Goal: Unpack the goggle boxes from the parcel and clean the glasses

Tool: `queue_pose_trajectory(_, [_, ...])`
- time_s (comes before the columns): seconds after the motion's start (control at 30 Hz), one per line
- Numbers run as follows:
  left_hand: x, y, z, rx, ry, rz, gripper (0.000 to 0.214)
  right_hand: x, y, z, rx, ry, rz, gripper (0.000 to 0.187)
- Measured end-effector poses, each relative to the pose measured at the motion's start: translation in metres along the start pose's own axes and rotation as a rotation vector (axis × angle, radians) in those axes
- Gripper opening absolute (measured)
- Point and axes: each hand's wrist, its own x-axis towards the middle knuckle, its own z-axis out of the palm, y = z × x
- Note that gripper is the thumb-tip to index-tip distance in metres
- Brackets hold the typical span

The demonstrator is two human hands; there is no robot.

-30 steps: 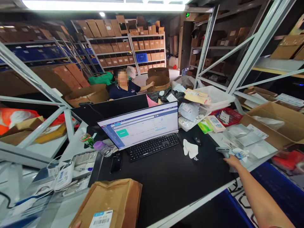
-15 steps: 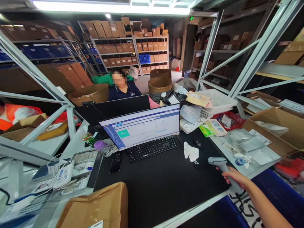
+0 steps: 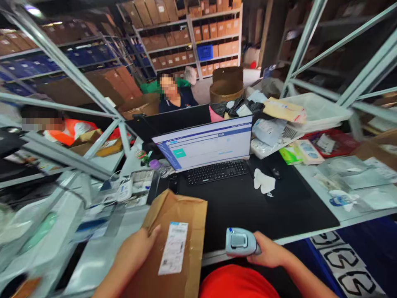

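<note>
Brown parcel (image 3: 194,231) held at left edge by left hand (image 3: 139,247): thumb over front, other fingers hidden. Right hand's (image 3: 267,250) fingers wrapped round handle of grey scanner (image 3: 240,243). White label (image 3: 173,248) on parcel's front, between hands, left of scanner and apart from it; long axis near upright, top tipped right; left hand nearer. Beyond: desk (image 3: 223,207), keyboard (image 3: 217,171), monitor (image 3: 207,142).

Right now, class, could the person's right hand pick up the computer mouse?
Probably not yet: the right hand holds the scanner, though nothing seems to block its way to the mouse.
</note>
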Motion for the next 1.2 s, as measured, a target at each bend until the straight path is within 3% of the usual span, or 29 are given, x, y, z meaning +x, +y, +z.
queue_pose_trajectory(0.13, [-0.006, 0.039, -0.009, 0.063, -0.015, 0.028, 0.069, 0.018, -0.008, -0.005, 0.006, -0.055, -0.07, 0.035])
queue_pose_trajectory(0.5, [-0.02, 0.067, -0.018, 0.1, 0.014, 0.026, 0.059, 0.035, -0.023, -0.003, 0.009, -0.057, -0.162, 0.047])
queue_pose_trajectory(0.83, [-0.02, 0.073, -0.022, 0.078, 0.017, 0.004, 0.058, 0.036, -0.024, -0.013, 0.056, -0.045, -0.104, 0.05])
queue_pose_trajectory(1.0, [-0.016, 0.074, -0.021, 0.077, -0.015, 0.008, 0.062, 0.035, -0.008, -0.013, 0.107, -0.034, -0.022, 0.058])
queue_pose_trajectory(1.2, [-0.012, 0.067, -0.013, 0.075, -0.028, 0.013, 0.064, 0.031, 0.018, -0.009, 0.153, 0.014, 0.13, 0.051])
